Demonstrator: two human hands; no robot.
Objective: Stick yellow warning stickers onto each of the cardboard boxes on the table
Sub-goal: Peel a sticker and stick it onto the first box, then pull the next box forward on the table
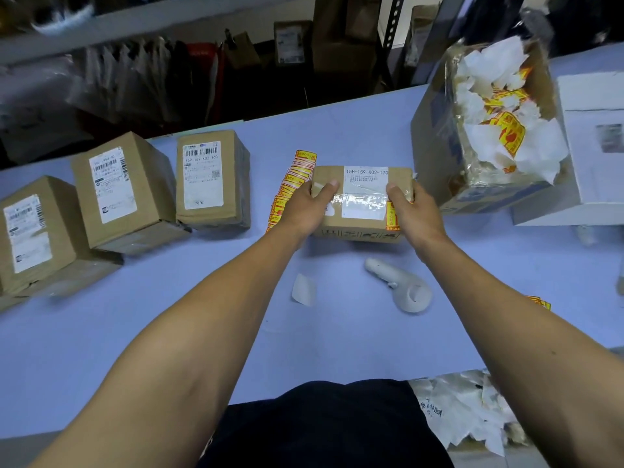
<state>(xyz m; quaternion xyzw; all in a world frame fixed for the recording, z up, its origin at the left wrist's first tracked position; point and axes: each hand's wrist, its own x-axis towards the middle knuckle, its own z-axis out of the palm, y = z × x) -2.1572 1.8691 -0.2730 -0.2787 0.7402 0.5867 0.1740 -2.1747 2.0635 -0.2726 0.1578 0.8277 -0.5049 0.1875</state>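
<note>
A small cardboard box with a white shipping label lies at the table's middle. A yellow warning sticker is stuck near its right front corner. My left hand grips the box's left end and my right hand grips its right end. A strip of yellow warning stickers lies on the table just left of this box, partly hidden by my left hand. Three more cardboard boxes stand in a row at the left: the nearest, the middle and the farthest.
A large open carton of peeled sticker backings stands at the back right, a white box beside it. A white handheld scanner and a paper scrap lie in front. More stickers lie by my right forearm. A bag of paper scraps hangs at the table's near edge.
</note>
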